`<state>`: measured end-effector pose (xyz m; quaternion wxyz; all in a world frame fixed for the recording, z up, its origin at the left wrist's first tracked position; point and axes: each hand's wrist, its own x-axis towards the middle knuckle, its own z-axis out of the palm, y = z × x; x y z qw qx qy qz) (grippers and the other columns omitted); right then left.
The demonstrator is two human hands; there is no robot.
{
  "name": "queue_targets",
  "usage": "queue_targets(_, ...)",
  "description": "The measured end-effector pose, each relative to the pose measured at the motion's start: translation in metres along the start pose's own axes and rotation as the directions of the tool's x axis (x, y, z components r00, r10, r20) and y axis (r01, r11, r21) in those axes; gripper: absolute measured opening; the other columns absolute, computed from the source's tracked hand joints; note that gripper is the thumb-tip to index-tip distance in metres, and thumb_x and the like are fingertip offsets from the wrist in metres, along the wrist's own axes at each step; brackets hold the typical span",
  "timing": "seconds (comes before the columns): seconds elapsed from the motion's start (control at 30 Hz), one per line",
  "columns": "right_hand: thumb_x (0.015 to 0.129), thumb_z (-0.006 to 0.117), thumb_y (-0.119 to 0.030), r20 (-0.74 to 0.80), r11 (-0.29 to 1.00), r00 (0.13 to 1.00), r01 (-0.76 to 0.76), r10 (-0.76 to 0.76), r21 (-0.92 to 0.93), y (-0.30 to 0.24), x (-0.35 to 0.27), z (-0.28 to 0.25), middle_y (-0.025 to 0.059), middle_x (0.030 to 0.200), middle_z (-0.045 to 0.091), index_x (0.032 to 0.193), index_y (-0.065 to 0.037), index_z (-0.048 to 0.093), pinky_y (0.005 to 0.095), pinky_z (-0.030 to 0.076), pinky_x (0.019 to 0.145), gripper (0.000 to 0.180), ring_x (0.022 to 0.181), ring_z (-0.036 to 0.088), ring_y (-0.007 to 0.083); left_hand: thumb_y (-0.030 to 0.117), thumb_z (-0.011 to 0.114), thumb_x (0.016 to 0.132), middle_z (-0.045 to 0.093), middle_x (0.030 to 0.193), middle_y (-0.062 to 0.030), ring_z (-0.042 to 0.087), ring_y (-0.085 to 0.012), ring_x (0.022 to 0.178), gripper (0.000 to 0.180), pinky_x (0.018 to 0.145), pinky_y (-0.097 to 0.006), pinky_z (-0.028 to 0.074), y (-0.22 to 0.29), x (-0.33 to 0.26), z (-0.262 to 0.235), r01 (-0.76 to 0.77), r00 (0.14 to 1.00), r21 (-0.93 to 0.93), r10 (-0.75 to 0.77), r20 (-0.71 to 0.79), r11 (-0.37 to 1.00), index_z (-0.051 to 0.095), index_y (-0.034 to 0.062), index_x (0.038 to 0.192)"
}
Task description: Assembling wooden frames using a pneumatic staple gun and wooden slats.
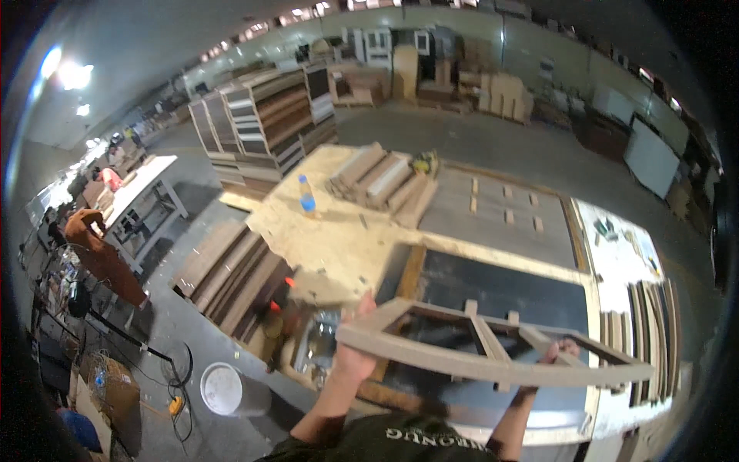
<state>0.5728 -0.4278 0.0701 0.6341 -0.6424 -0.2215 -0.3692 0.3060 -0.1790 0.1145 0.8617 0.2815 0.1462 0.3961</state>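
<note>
With both hands I hold a long wooden frame (493, 371) with slanted cross slats, tilted above the workbench (339, 250). My left hand (356, 350) grips its left end, where two rails meet at an angle. Near the other end, my right hand (556, 356) is closed round the frame, its fingers partly hidden by the wood. Beneath the frame lies a dark, smooth panel (500, 281) set in the bench top. Beyond it is a brownish-grey panel (481, 219) with several small wooden blocks on it.
Stacked boards (239, 277) stand left of the bench. On top are a bottle with blue liquid (307, 196) and bundled wood strips (377, 181). More strips (650, 339) lie at the right end. A white bucket (222, 389) and cables sit on the floor. A person (98, 242) stands far left.
</note>
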Motion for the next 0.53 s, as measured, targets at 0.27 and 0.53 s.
queue_targets(0.27, 0.081, 0.063, -0.012, -0.056, 0.9, 0.939, -0.305, 0.338, 0.311, 0.018, -0.047, -0.017, 0.0067, 0.088, 0.05, 0.087, -0.007, 0.043, 0.0351, 0.041, 0.086, 0.022, 0.084, 0.05, 0.0173, 0.037, 0.049, 0.081, 0.048, 0.128, -0.0073, 0.053, -0.0234, 0.113, 0.071, 0.087, -0.044, 0.051, -0.012, 0.003, -0.02, 0.191, 0.979, -0.272, -0.163, 0.124, 0.943, 0.029, 0.0089, 0.143)
queue_targets(0.53, 0.083, 0.061, -0.018, 0.131, 0.899, 0.944, -0.327, 0.302, 0.29, 0.01, -0.066, -0.051, 0.0105, 0.104, 0.052, 0.093, -0.007, 0.043, 0.0412, 0.033, 0.098, 0.022, 0.1, 0.048, 0.0193, 0.034, 0.048, 0.084, 0.044, 0.138, -0.0099, 0.046, -0.0317, 0.124, 0.068, 0.094, -0.05, 0.047, -0.018, -0.03, -0.034, 0.111, 0.993, 0.022, -0.11, -0.047, 0.994, 0.029, 0.0066, 0.143)
